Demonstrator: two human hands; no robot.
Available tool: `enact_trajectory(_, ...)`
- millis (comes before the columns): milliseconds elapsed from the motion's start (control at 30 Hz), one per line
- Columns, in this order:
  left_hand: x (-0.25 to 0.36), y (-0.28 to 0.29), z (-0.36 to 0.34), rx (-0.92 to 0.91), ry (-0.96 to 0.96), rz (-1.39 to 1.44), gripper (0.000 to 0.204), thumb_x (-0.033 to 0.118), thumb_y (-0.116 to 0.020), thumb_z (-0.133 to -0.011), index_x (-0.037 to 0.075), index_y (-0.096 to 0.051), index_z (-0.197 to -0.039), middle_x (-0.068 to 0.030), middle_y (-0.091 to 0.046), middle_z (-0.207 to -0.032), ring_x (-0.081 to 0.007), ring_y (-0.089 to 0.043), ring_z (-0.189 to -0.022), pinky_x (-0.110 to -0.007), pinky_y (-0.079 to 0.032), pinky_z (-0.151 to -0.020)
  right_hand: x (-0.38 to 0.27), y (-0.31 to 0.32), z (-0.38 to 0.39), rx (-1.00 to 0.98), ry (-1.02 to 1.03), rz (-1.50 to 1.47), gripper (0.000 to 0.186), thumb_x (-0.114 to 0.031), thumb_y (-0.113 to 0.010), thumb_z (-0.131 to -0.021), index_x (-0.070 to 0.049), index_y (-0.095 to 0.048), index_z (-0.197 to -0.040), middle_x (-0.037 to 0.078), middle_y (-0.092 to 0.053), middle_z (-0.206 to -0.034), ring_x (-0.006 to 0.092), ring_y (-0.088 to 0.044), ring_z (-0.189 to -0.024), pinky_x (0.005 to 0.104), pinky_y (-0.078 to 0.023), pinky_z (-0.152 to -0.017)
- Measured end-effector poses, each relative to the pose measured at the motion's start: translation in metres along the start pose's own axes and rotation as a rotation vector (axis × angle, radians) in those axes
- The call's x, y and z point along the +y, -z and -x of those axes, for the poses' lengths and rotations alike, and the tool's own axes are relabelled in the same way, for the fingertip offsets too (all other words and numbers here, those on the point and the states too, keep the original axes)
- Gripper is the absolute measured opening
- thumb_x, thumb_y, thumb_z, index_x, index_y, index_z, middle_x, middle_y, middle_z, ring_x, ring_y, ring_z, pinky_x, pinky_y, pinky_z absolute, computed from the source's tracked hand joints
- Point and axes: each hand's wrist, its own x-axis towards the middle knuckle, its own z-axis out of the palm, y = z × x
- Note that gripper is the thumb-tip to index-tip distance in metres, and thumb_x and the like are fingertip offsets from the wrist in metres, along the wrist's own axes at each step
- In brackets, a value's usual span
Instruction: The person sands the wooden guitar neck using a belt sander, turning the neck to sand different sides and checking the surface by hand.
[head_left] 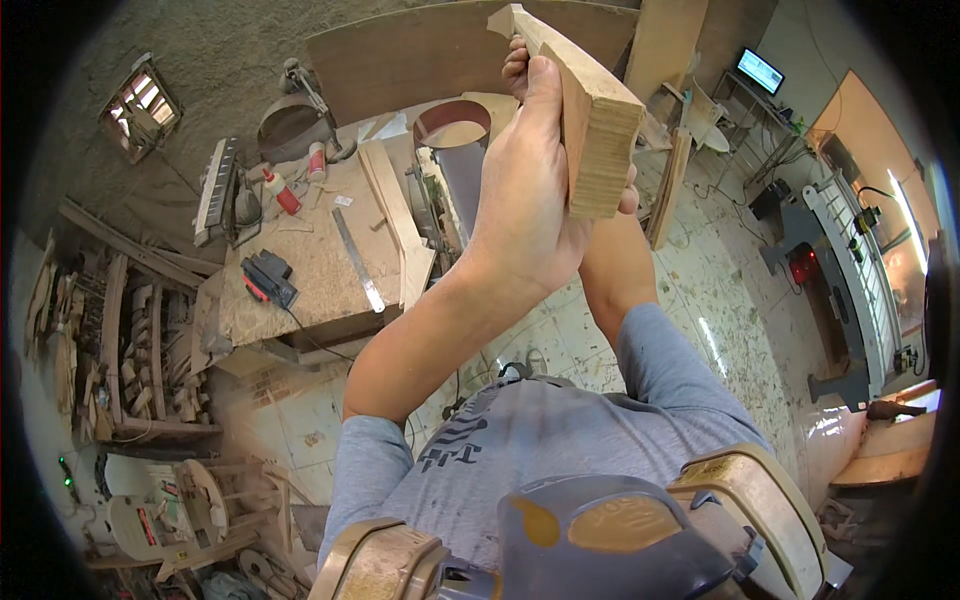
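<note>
Closed firmly around a long, pale-brown layered wooden piece (592,110), the person's left hand (535,165) lays its thumb along one side. Their right forearm (615,265) rises behind the wood, which mostly hides the right hand, so its grip cannot be told. Raised in front of the chest, the piece tilts, its long axis running away toward upper left; its thick, squared end faces the wearer, the narrower end pointing away. Leftward, a straight metal ruler (357,256) lies on a dusty wooden workbench (310,242).
</note>
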Motion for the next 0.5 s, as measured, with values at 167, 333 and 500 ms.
enact_trajectory(167,0.001,0.007,0.004,0.047,0.001,-0.132,0.059,0.058,-0.042,-0.101,0.005,-0.051,-0.125,-0.0108,-0.061,-0.098,-0.0245,-0.066,-0.078,-0.040,-0.057,-0.066,-0.001,-0.001,-0.006,0.002,-0.032,0.038,0.040,-0.032,-0.034,-0.106,-0.004,-0.061,-0.114,0.008,-0.068,-0.087,0.0196,-0.065,-0.074,0.0327,-0.054,-0.066)
enact_trajectory(333,0.028,0.045,-0.001,-0.017,0.073,-0.323,0.071,0.048,-0.053,-0.096,-0.006,-0.042,-0.141,-0.0270,-0.061,-0.119,-0.0342,-0.069,-0.099,-0.048,-0.059,-0.085,-0.026,0.011,-0.026,0.058,0.074,0.025,0.044,-0.034,-0.032,-0.107,-0.003,-0.062,-0.115,0.009,-0.069,-0.087,0.0203,-0.065,-0.074,0.0328,-0.054,-0.065)
enact_trajectory(500,0.016,0.045,-0.003,-0.182,0.065,0.141,0.066,0.031,-0.046,-0.100,-0.014,-0.027,-0.145,-0.0313,-0.054,-0.131,-0.0374,-0.068,-0.103,-0.047,-0.060,-0.090,-0.023,0.033,-0.053,0.181,0.404,-0.074,0.053,-0.041,-0.033,-0.107,0.001,-0.064,-0.114,0.010,-0.068,-0.077,0.0216,-0.066,-0.072,0.0325,-0.056,-0.060)
